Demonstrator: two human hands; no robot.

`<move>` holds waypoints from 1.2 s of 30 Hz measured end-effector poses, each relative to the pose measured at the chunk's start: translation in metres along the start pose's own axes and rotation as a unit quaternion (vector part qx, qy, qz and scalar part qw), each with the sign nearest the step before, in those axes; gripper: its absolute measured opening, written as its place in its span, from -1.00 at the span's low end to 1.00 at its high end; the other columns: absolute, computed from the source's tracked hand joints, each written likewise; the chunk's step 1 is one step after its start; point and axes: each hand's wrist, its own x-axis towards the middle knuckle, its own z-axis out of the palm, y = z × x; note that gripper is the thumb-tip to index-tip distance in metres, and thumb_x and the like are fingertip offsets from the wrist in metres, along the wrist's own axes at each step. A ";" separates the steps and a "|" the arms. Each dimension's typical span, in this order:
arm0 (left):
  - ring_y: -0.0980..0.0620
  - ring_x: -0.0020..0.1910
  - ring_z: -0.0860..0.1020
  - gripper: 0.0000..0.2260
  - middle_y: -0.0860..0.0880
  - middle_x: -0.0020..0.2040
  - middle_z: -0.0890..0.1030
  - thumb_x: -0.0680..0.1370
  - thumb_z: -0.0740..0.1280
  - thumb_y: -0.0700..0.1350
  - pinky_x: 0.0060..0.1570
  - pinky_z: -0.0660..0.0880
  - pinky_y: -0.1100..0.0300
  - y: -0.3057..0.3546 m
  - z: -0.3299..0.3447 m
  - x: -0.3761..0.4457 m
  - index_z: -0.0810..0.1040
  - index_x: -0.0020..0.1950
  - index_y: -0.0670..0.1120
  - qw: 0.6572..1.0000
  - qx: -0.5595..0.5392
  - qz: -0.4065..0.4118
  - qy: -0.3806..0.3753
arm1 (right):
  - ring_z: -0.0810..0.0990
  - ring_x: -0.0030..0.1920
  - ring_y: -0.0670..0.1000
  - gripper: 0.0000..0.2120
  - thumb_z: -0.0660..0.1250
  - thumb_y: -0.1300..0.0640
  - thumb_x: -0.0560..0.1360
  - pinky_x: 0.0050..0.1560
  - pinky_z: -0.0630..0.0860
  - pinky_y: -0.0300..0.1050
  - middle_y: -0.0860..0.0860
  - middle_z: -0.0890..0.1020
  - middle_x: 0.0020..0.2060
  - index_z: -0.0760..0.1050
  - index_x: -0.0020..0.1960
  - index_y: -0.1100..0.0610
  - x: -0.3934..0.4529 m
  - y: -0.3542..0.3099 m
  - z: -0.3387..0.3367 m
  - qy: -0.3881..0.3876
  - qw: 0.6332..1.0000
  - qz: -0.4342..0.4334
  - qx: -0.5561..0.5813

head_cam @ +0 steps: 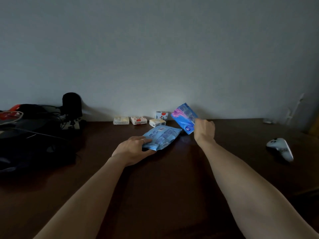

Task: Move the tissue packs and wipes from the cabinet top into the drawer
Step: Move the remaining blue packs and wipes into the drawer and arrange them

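We see left hand [133,149] grip clamped on near end of pale blue wipes pack [161,138], flat on dark wood surface [172,187]. Right hand [204,129] grip clamped on blue-pink tissue pack [184,117], lifted, tilted. 4 small tissue packs [139,120] line wall edge. Broad bare surface nearest us; white game controller [279,149] well right, dark clutter [34,135] left. Print unreadable.

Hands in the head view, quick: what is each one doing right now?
Left hand: grips the near end of the light blue wipes pack lying on the cabinet top.
Right hand: holds the blue and pink pack raised off the top.
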 end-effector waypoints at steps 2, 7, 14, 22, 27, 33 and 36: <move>0.01 0.52 0.29 -0.38 0.07 0.58 0.31 0.53 0.22 0.41 0.41 0.34 -0.06 0.000 0.000 0.002 0.30 0.55 0.24 1.000 0.002 -0.003 0.006 | 0.67 0.13 0.18 -0.66 0.31 0.23 0.58 0.13 0.52 0.02 0.15 0.71 0.08 0.50 0.35 0.21 -0.007 0.001 0.004 0.008 1.000 -0.012 0.008; 0.02 0.52 0.27 -0.40 0.07 0.57 0.33 0.54 0.22 0.38 0.40 0.34 -0.04 -0.003 0.001 0.004 0.31 0.55 0.22 1.000 0.014 0.005 0.014 | 0.54 0.21 0.18 -0.70 0.25 0.06 0.63 -0.02 0.52 0.03 0.15 0.66 0.10 0.49 0.27 0.20 -0.007 -0.007 0.004 0.087 0.992 0.016 0.091; 0.00 0.51 0.26 -0.26 0.05 0.57 0.25 0.43 0.12 0.54 0.44 0.28 -0.04 -0.011 0.005 0.009 0.34 0.51 0.18 0.999 0.034 0.019 0.035 | 0.33 0.43 0.23 -0.23 0.39 -0.28 0.49 0.24 0.49 0.23 0.15 0.34 0.46 0.20 0.48 0.12 0.033 -0.021 0.020 -0.016 0.972 0.079 0.221; 0.02 0.49 0.31 0.01 0.05 0.55 0.30 0.24 -0.02 0.74 0.51 0.16 -0.03 -0.010 0.008 0.016 0.31 0.50 0.13 1.000 0.020 0.000 0.018 | 0.13 0.59 0.28 -0.05 0.32 -0.48 0.42 0.48 0.22 0.35 0.20 0.15 0.60 0.11 0.63 -0.03 0.064 -0.039 0.057 -0.111 0.960 0.074 0.247; 0.00 0.46 0.36 -0.12 0.03 0.53 0.34 0.36 0.09 0.62 0.49 0.23 -0.03 -0.010 0.007 0.016 0.29 0.51 0.10 0.999 0.030 0.003 0.010 | 0.39 0.39 0.30 -0.04 0.45 -0.44 0.34 0.34 0.42 0.14 0.21 0.30 0.38 0.19 0.52 0.03 0.054 -0.045 0.055 -0.087 0.957 0.076 0.265; -0.10 0.56 0.23 -0.22 0.00 0.65 0.08 0.46 0.09 0.51 0.51 0.16 -0.14 -0.004 0.000 0.009 0.07 0.61 0.22 0.999 0.047 0.022 -0.009 | 0.45 0.29 0.26 -0.17 0.44 -0.38 0.40 0.09 0.50 0.07 0.20 0.27 0.31 0.20 0.43 0.04 0.006 -0.041 0.033 -0.063 0.970 0.075 0.220; -0.10 0.58 0.17 -0.28 0.01 0.65 0.13 0.49 0.06 0.48 0.52 0.12 -0.14 0.001 -0.003 -0.001 0.04 0.62 0.30 0.996 0.073 0.038 -0.035 | 0.43 0.29 0.25 -0.15 0.43 -0.38 0.40 0.15 0.50 0.08 0.20 0.26 0.30 0.17 0.47 0.03 -0.026 -0.025 0.019 -0.063 0.974 0.085 0.202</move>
